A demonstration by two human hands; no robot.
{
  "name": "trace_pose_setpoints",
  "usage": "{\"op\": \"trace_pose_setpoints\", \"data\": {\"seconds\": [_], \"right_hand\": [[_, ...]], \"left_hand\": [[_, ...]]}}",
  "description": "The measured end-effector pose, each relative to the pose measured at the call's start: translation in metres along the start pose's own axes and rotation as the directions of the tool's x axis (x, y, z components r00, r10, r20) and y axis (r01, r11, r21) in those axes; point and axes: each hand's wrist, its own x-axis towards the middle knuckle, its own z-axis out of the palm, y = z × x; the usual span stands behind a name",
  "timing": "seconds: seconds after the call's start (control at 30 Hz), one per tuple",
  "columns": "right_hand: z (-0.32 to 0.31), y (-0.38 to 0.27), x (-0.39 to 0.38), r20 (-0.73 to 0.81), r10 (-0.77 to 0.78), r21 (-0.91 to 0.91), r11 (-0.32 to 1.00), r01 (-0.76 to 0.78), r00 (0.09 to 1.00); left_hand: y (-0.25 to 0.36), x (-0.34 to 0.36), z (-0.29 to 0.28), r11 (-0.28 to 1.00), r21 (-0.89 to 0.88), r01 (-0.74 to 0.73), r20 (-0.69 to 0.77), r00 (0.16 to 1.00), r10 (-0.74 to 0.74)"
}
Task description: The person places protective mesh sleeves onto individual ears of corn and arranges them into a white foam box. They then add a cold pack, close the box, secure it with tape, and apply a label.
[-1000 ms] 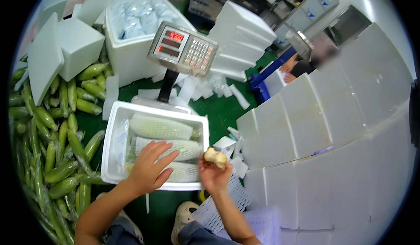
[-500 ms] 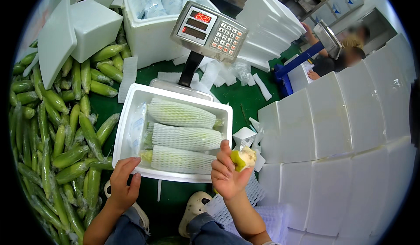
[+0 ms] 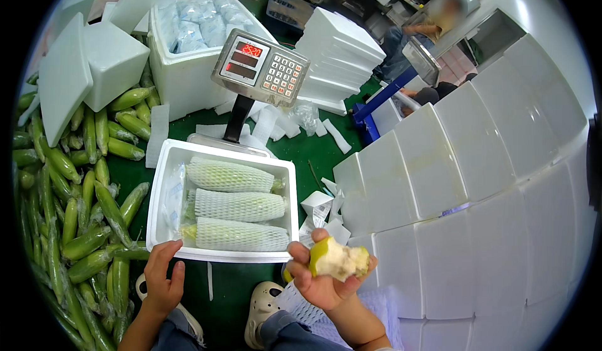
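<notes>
Head view. Two bare hands of one person are present. The right hand is raised to the right of the open foam box; its grip is closed around one bitten yellow-green fruit, pale flesh exposed. The left hand is at the near left corner of the box, fingers loosely bent; its grip is partly open, with nothing visible in it. Contact between left fingertips and rim cannot be determined.

Box contents: three net-sleeved vegetables, lying crosswise in a column from far to near, and clear-and-white wrapping along the left wall. The box stands just near of one weighing scale, whose head carries three display windows, red digits lit, and one keypad.

Left side: a heap of loose green vegetables, too overlapped to count. Far side: one large foam box holding several pale bags, one stack of foam lids and one blue stand. Right side: white foam boxes in two tiers. Near side: two pale clogs on the green floor.
</notes>
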Motion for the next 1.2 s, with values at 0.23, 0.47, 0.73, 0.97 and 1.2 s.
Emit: {"op": "trace_pose_setpoints", "data": {"seconds": [0.23, 0.47, 0.73, 0.97, 1.2], "right_hand": [[-0.015, -0.003, 0.014, -0.128, -0.176, 0.133, 0.972, 0.193, 0.976], [-0.027, 0.002, 0.02, -0.155, -0.12, 0.266, 0.951, 0.158, 0.981], [-0.032, -0.003, 0.016, -0.11, -0.054, 0.015, 0.998, 0.056, 0.992], [-0.046, -0.011, 0.02, 0.043, 0.024, -0.275, 0.961, -0.011, 0.999], [-0.036, -0.005, 0.019, -0.009, 0.022, -0.243, 0.97, -0.024, 1.0]], "left_hand": [[-0.004, -0.008, -0.01, 1.0, -0.018, 0.022, -0.014, 1.0, -0.022], [-0.007, -0.007, -0.012, 0.998, -0.011, 0.057, -0.006, 0.998, -0.057], [-0.002, -0.004, -0.008, 0.999, -0.003, 0.04, -0.004, 0.999, -0.04], [-0.002, -0.003, -0.005, 0.999, -0.013, 0.051, -0.003, 0.999, -0.051], [-0.004, -0.003, -0.006, 0.999, 0.02, 0.03, -0.011, 1.0, -0.03]]}}
